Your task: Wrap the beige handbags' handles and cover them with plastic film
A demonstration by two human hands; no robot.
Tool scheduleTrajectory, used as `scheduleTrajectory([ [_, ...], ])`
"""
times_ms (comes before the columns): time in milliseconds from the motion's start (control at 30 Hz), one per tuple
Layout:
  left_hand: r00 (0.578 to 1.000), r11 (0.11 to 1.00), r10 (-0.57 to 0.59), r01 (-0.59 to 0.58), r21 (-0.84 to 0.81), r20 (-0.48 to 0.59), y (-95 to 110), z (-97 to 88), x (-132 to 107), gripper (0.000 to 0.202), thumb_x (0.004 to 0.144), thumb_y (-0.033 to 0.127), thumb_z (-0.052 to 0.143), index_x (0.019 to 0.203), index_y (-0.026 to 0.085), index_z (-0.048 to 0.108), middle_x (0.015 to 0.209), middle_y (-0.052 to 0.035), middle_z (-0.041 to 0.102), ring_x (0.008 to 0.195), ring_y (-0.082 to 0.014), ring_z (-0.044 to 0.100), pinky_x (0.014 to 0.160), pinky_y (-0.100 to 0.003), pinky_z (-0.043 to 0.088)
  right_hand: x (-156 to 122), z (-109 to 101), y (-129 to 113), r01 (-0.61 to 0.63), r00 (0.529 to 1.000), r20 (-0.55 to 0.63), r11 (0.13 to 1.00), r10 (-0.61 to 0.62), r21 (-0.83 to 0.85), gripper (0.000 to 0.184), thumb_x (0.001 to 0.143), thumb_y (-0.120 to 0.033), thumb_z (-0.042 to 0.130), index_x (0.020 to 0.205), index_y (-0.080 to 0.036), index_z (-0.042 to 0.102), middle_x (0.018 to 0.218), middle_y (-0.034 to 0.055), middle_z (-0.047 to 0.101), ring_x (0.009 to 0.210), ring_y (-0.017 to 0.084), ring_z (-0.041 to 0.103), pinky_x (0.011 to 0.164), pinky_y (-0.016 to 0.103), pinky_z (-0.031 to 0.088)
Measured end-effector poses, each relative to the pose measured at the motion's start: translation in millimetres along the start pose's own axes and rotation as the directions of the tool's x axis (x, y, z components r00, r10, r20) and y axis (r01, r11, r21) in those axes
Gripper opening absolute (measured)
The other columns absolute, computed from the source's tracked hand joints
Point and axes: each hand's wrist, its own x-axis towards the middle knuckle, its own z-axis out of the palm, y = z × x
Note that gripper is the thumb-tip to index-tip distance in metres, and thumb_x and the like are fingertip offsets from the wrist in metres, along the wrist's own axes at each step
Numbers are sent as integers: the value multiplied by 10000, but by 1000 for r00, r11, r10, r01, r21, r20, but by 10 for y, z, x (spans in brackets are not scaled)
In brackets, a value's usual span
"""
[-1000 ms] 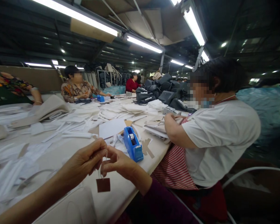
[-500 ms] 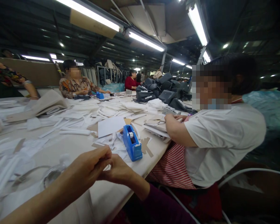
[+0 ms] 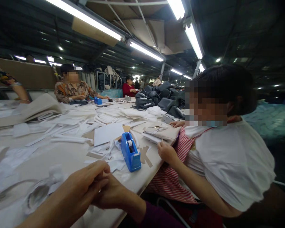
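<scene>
Head view, seated at the long table (image 3: 68, 155).

Hands: our left hand (image 3: 85, 186) and right hand (image 3: 111, 196) meet just over the near table edge. The left fingers are curled closed over the right hand's fingertips. The right fingers are hidden under them, so we cannot tell whether they are clenched or grasping. No held piece shows between them.

Nearest things: a crumpled white scrap (image 3: 54, 173) lies on the table just beside the left hand. The blue tape dispenser (image 3: 130, 152) stands near, beyond the right hand, among loose white strips and brown offcuts. A white card sheet (image 3: 108, 133) lies farther back, behind the dispenser.

Judgement on the work in hand: this reads as a fine fingertip pinch. To do it well, we would rest the forearms low by the table edge and keep the pinch where we can see it. One hand should hold steady while the other works. The dispenser is within reach, so the hands need not part far.

Surroundings: a co-worker in a white shirt (image 3: 228, 158) sits to our right. One of that person's hands (image 3: 166, 152) is at the table edge, beside a stack of beige pieces (image 3: 163, 134). Dark grey bags (image 3: 166, 98) are piled at the far end.
</scene>
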Motion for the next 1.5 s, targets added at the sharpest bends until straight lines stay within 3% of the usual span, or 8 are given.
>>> scheduleTrajectory([
  [233,979,997,30,-42,-58,-200,17,37,-51,186,865,368,485,863,243,623,790,-19,664,709,-179,619,657,-232,461,-94,144,230,46,998,-58,956,-31,288,179,733,-356,593,661,-229,489,732,1,502,694,156,462,649,285,440],
  [500,987,998,58,-62,-17,-152,-133,79,-147,178,852,365,484,814,247,611,710,-13,661,617,-177,596,582,-233,440,-151,193,377,139,986,-106,983,-126,123,147,735,-272,610,657,-202,506,737,-10,520,708,139,469,651,259,419],
  [733,988,996,-36,24,-81,-151,-87,70,-210,161,792,354,499,777,241,614,693,-12,661,616,-176,591,581,-236,439,-201,227,504,127,991,-78,954,-110,271,321,775,-420,629,602,-194,481,659,-30,445,617,103,399,585,247,366],
  [867,973,988,-132,114,-103,-187,-1,-39,-263,166,801,367,512,773,241,617,689,1,655,616,-162,580,583,-224,433,-216,178,341,125,992,-32,942,-121,312,335,718,-456,734,673,-183,545,706,-35,477,633,93,420,592,227,360],
  [1067,982,945,-187,182,-273,6,-242,-152,-282,191,797,439,586,786,251,617,565,30,581,518,-140,522,466,-192,400,-169,158,42,6,997,-59,788,38,616,388,653,-480,810,724,-177,578,708,-24,528,638,93,469,634,216,403],
  [1200,935,841,-344,349,-413,90,-345,-236,-353,305,760,540,634,883,266,586,531,57,503,431,-83,370,394,-156,282,-180,168,86,-75,981,-79,721,178,689,363,600,-395,858,770,-159,641,684,-30,565,558,61,459,560,182,378],
  [1400,850,682,-518,480,-552,99,-268,-278,-459,444,694,619,672,936,259,578,433,74,415,369,-55,302,351,-122,227,-194,219,112,-126,992,79,665,101,736,435,575,-310,888,922,-184,658,845,-2,631,654,80,536,601,179,421],
  [1500,881,689,-457,439,-577,125,-354,-259,-493,425,722,602,668,969,269,579,451,50,501,375,-92,425,333,-135,329,-169,263,41,-121,990,143,667,23,735,420,570,-332,894,872,-150,665,848,19,630,794,120,573,786,230,454],
])
